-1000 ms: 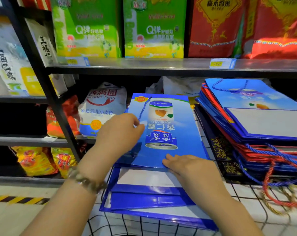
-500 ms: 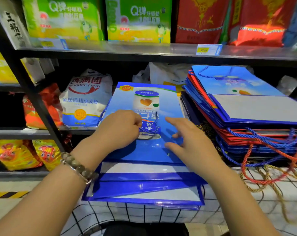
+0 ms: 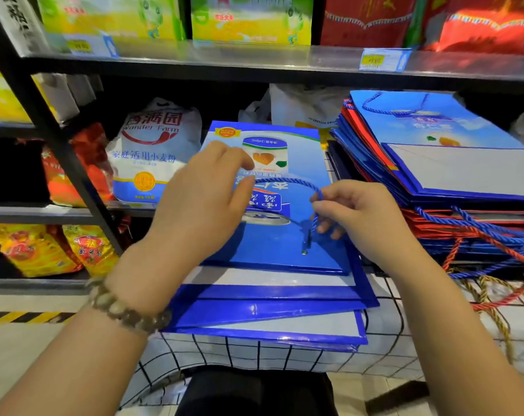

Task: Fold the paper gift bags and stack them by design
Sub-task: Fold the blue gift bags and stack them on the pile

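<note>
One blue gift bag (image 3: 302, 163) lies flat atop a pile of blue bags (image 3: 254, 313) on the desk (image 3: 383, 349), long axis running away, mouth nearest. Right hand (image 3: 353, 211) pinches its rope handle (image 3: 287, 181); left hand (image 3: 200, 202) hides the handle's other end, grip unclear.

A white flour sack (image 3: 152, 157) sits below a shelf (image 3: 254, 59) bearing green boxes (image 3: 250, 21).

Glossy laminated paper bag (image 3: 284, 235) under both hands, twisted blue rope handle (image 3: 287, 182) between them. Beaded bracelet (image 3: 125, 310) behind left hand (image 3: 200, 202). Brushed metal shelf (image 3: 254, 60) beyond.
</note>
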Demonstrator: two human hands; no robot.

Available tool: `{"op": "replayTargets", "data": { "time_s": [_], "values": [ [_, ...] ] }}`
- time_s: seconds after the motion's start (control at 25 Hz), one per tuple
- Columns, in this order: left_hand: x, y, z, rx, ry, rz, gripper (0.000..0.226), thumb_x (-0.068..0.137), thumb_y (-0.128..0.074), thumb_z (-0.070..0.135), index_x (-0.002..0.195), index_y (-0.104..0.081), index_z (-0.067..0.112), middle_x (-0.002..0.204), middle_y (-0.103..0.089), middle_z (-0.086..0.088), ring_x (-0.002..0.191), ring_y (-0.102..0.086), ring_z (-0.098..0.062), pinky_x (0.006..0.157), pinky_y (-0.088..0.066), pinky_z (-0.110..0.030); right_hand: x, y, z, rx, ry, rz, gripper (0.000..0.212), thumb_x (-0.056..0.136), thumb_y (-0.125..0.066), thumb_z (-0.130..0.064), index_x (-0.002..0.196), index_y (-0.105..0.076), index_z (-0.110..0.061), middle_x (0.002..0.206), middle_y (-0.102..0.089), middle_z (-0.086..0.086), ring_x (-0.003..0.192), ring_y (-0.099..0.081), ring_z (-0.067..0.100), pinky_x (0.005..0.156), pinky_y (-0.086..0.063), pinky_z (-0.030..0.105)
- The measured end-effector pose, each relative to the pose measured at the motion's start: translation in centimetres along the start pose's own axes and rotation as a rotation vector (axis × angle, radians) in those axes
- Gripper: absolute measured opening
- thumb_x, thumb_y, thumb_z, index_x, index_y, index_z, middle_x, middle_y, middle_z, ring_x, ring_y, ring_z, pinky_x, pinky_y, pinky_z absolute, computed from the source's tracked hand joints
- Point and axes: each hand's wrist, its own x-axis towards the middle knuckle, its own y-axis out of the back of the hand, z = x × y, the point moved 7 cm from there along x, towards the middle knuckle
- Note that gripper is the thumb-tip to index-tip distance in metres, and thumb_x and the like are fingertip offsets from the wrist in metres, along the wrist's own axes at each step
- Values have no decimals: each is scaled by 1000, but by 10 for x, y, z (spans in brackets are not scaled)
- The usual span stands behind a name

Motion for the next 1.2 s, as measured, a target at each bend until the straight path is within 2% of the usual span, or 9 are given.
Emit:
{"op": "replayTargets", "data": {
  "time_s": [0.04, 0.12, 0.24, 0.44, 0.64, 0.8, 0.92, 1.08, 1.2],
  "values": [
    [-13, 0, 13, -103, -55, -25, 30, 88, -37, 38, 93, -60, 20, 95, -59, 0, 86, -55, -23, 70, -46, -39, -4, -1, 2, 85, -61, -29, 15, 83, -62, 1, 76, -63, -11, 59, -62, 2, 50, -59, 6, 46, -46, 15],
    [-33, -18, 33, -163, -117, -215, 34, 84, -32, 45, 84, -60, 26, 86, -59, 7, 82, -56, -18, 70, -47, -36, -10, -6, 7, 139, -135, -107, 17, 80, -64, 6, 77, -59, -10, 55, -59, -1, 54, -62, 8, 49, -50, 16],
    [-48, -53, 38, -39, -152, -383, 30, 87, -48, 47, 104, -64, 27, 107, -58, 8, 101, -54, -16, 80, -38, -26, -18, -13, 10, 125, -161, -164, 21, 79, -63, 10, 78, -57, -10, 69, -57, 8, 63, -59, 16, 55, -52, 18],
    [-51, -63, 31, -77, -94, -333, 40, 87, -57, 43, 123, -59, 25, 130, -53, 9, 119, -47, -14, 95, -35, -26, -24, -15, 9, 91, -104, -189, 29, 75, -66, 13, 81, -59, -14, 72, -62, 0, 59, -60, 9, 60, -52, 16],
    [-59, -55, 33, -42, -175, -243, 34, 69, -60, 48, 88, -75, 24, 93, -72, 7, 80, -69, -15, 63, -53, -28, -26, -14, 6, -42, -41, -169, 28, 74, -70, 6, 78, -63, -21, 70, -69, 0, 69, -66, 6, 71, -53, 15],
    [-61, -52, 31, -133, -137, -234, 42, 73, -47, 54, 86, -74, 24, 90, -72, 8, 80, -67, -13, 63, -52, -28, -24, -15, 5, -125, -29, -199, 30, 73, -73, 2, 72, -63, -26, 69, -70, -4, 71, -67, 11, 76, -54, 23],
    [-61, -53, 30, -157, -122, -220, 42, 73, -46, 54, 86, -74, 25, 91, -71, 10, 83, -63, -10, 66, -51, -27, -22, -17, 0, -142, -12, -236, 32, 72, -73, 2, 71, -63, -28, 62, -67, -8, 70, -67, 11, 76, -54, 24],
    [-61, -53, 29, -165, -132, -167, 42, 73, -47, 54, 86, -74, 24, 93, -71, 10, 95, -50, -7, 72, -45, -23, -23, -23, -3, -192, 10, -288, 33, 74, -72, 1, 73, -61, -30, 73, -69, -5, 77, -67, 16, 80, -54, 28],
    [-60, -54, 26, -202, -88, -170, 44, 73, -45, 56, 88, -73, 25, 92, -70, 12, 94, -50, -5, 72, -50, -25, -23, -24, -4, -187, 31, -290, 37, 72, -73, 3, 75, -59, -31, 69, -67, -5, 70, -66, 14, 76, -54, 28]
  ]
}}
